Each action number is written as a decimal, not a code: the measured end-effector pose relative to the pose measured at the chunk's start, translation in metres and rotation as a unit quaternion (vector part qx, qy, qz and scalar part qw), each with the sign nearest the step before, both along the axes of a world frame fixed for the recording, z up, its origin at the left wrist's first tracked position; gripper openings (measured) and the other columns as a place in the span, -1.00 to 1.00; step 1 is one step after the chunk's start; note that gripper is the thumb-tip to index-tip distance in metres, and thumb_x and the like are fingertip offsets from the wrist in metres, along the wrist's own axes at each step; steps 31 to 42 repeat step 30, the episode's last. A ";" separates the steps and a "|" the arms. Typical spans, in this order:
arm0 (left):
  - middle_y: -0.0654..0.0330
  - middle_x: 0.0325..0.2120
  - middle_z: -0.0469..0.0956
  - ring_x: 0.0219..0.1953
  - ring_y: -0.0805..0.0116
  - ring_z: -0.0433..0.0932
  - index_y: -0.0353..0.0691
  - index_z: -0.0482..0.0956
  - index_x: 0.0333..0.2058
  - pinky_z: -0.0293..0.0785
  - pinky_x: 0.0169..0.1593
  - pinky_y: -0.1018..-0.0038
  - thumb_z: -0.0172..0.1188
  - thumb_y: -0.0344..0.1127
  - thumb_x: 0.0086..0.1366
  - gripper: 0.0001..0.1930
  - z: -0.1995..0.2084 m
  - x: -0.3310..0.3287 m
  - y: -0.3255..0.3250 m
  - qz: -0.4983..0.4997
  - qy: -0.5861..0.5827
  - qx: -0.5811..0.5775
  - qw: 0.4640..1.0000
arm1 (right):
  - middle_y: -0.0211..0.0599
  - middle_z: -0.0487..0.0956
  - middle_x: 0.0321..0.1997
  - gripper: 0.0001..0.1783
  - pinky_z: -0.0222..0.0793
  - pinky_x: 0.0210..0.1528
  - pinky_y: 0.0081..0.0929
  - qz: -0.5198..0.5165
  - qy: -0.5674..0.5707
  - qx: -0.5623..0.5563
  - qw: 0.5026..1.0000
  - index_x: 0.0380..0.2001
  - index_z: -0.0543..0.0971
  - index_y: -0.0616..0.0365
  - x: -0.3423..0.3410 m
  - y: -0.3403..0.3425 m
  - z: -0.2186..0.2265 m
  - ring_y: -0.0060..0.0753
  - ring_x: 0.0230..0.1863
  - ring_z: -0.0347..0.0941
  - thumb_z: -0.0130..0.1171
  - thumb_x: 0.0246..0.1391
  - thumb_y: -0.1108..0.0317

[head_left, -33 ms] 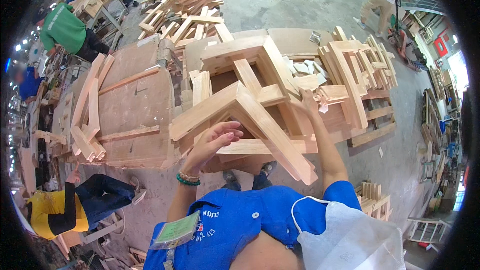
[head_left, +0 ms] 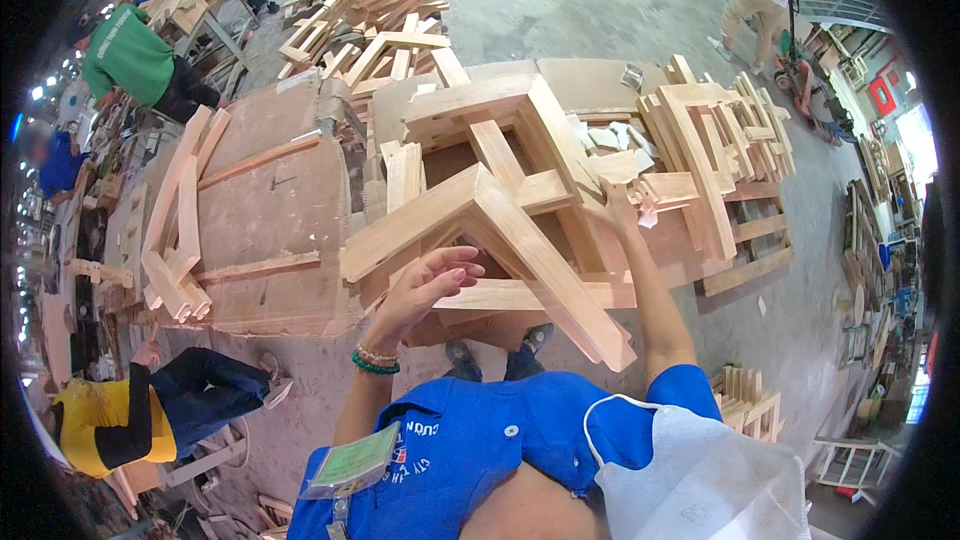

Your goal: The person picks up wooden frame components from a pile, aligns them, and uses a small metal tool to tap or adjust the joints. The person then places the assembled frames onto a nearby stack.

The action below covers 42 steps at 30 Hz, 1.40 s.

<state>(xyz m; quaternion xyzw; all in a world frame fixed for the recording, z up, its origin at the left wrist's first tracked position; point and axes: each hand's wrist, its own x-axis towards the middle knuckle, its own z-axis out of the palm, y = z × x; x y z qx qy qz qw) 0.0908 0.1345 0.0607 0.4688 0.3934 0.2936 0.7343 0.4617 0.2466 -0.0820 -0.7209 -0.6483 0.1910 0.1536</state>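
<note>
Angled pale wooden frames lie piled on cardboard in front of me. On top, an L-shaped wooden corner piece [head_left: 545, 265] points its bend away from me, one leg reaching toward my body. My left hand [head_left: 432, 282] hovers by the inner side of its left leg, fingers loosely spread and holding nothing. My right hand [head_left: 618, 208] grips the right edge of a larger wooden frame [head_left: 560, 135] behind that piece; its fingertips are partly hidden. A short crossbar [head_left: 540, 190] shows inside the frame.
More wooden frames [head_left: 690, 150] stand stacked on a pallet at the right. White scraps [head_left: 610, 136] lie between. Left, two angled pieces [head_left: 185, 210] rest on a cardboard-covered surface [head_left: 270, 210]. A person in yellow [head_left: 115, 420] is at lower left, another in green [head_left: 130, 55] beyond.
</note>
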 end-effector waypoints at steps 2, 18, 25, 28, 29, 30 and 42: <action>0.15 -0.07 0.51 -0.02 0.42 0.47 -0.23 0.33 0.12 0.34 0.04 0.50 0.05 -0.15 0.32 -0.55 0.000 -0.006 -0.003 0.012 -0.006 -0.011 1.000 | 0.06 0.43 0.08 -0.02 0.35 0.06 -0.24 0.028 0.037 0.037 0.998 0.20 0.31 0.02 0.015 -0.002 -0.007 -0.10 0.10 0.38 0.31 -0.32 -0.19; 0.15 -0.12 0.52 -0.09 0.46 0.45 -0.29 0.35 0.08 0.39 0.00 0.49 0.06 -0.22 0.32 -0.59 -0.034 -0.068 -0.022 0.118 0.105 0.028 0.987 | -0.35 0.59 -0.32 -0.63 0.34 -0.25 -0.61 -0.095 0.267 0.085 0.955 -0.10 0.54 0.28 -0.021 -0.086 0.028 -0.61 -0.35 0.41 0.13 0.08 0.28; 0.12 -0.11 0.51 -0.04 0.42 0.44 -0.33 0.35 0.07 0.35 0.04 0.50 0.05 -0.28 0.32 -0.61 -0.059 -0.090 -0.032 0.104 0.104 0.030 0.989 | -0.38 0.57 -0.25 -0.66 0.36 -0.27 -0.65 -0.115 0.373 0.027 0.920 -0.07 0.53 0.27 -0.080 -0.143 0.036 -0.64 -0.36 0.41 0.09 0.13 0.33; 0.07 -0.07 0.48 0.01 0.40 0.43 -0.34 0.33 0.07 0.33 0.07 0.50 0.05 -0.30 0.33 -0.62 -0.069 -0.098 -0.031 0.111 0.110 0.037 0.987 | -0.31 0.57 -0.17 -0.60 0.34 -0.16 -0.62 -0.094 0.406 0.029 0.908 0.04 0.48 0.21 -0.090 -0.143 0.043 -0.60 -0.24 0.41 0.06 0.12 0.36; 0.08 -0.05 0.47 0.02 0.40 0.42 -0.32 0.32 0.09 0.33 0.07 0.49 0.05 -0.28 0.32 -0.59 -0.073 -0.101 -0.028 0.110 0.114 0.041 0.986 | -0.29 0.57 -0.14 -0.59 0.33 -0.12 -0.62 -0.094 0.439 0.034 0.893 0.06 0.47 0.19 -0.095 -0.142 0.050 -0.59 -0.20 0.41 0.06 0.12 0.36; 0.08 -0.02 0.46 0.02 0.40 0.41 -0.29 0.31 0.11 0.33 0.06 0.49 0.06 -0.25 0.32 -0.57 -0.077 -0.104 -0.025 0.109 0.119 0.044 0.986 | -0.29 0.57 -0.14 -0.59 0.33 -0.12 -0.62 -0.100 0.437 0.041 0.893 0.06 0.47 0.19 -0.095 -0.141 0.055 -0.59 -0.20 0.41 0.06 0.12 0.36; 0.08 -0.02 0.46 0.02 0.40 0.41 -0.29 0.31 0.11 0.33 0.06 0.49 0.06 -0.25 0.32 -0.57 -0.077 -0.104 -0.025 0.109 0.119 0.044 0.986 | -0.29 0.57 -0.14 -0.59 0.33 -0.12 -0.62 -0.100 0.437 0.041 0.893 0.06 0.47 0.19 -0.095 -0.141 0.055 -0.59 -0.20 0.41 0.06 0.12 0.36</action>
